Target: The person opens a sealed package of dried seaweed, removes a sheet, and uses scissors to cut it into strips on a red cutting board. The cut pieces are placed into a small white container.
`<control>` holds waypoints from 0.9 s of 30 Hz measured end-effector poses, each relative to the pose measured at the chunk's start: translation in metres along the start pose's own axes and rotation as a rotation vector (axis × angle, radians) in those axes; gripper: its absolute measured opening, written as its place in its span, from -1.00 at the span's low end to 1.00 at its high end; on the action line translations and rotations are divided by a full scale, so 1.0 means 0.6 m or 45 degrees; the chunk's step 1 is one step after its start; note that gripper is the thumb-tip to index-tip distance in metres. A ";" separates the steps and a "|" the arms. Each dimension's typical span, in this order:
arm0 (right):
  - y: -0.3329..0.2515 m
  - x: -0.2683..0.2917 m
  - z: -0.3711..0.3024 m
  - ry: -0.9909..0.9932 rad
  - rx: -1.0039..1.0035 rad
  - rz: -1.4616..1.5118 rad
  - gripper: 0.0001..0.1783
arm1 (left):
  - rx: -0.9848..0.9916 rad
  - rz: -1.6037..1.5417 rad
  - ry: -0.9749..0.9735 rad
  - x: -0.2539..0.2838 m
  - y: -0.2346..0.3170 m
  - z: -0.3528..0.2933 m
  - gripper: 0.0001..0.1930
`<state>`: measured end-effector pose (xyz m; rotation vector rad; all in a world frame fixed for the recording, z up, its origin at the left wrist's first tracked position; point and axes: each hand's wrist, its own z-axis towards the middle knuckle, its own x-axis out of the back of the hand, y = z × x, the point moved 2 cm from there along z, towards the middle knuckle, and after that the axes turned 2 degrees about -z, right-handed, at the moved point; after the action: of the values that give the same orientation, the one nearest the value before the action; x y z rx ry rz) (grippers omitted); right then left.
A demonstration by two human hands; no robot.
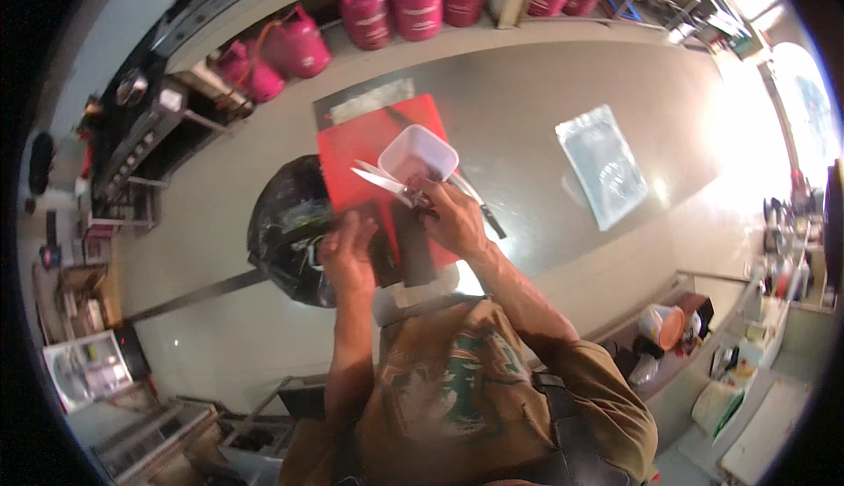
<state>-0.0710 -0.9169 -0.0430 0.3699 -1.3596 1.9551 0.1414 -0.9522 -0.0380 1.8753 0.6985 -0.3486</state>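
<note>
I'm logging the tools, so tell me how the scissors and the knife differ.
The scissors are gripped in the right hand; the knife lies loose beside that hand. The scissors show two blades, spread apart; the knife has just one. The scissors' tips point left, while the knife's dark handle points toward the lower right. Both have shiny, pale blades.

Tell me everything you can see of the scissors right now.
The scissors have two slim, shiny, silver blades, metal by their look, tapering to points and parted slightly. The handles look dark and are mostly covered by the right hand, which grips them. The blades point left and slightly away from the person, above the red board and by the white tub. Whether they touch the tub, I cannot tell.
</note>
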 end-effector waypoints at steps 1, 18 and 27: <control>0.010 0.011 -0.016 0.037 -0.070 -0.045 -0.48 | -0.072 -0.007 -0.090 0.006 -0.005 -0.005 -0.90; 0.040 0.245 -0.256 0.294 -0.922 0.406 -0.43 | 0.538 0.270 -0.313 -0.215 -0.225 -0.130 -0.76; 0.021 0.216 -0.272 -0.036 -1.197 0.570 -0.17 | 0.665 0.407 -0.280 -0.230 -0.280 -0.153 -0.79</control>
<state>-0.1450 -0.7214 -0.0407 -0.3862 -2.3209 1.3797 -0.0774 -0.8645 -0.0519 2.3509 0.1531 -0.5564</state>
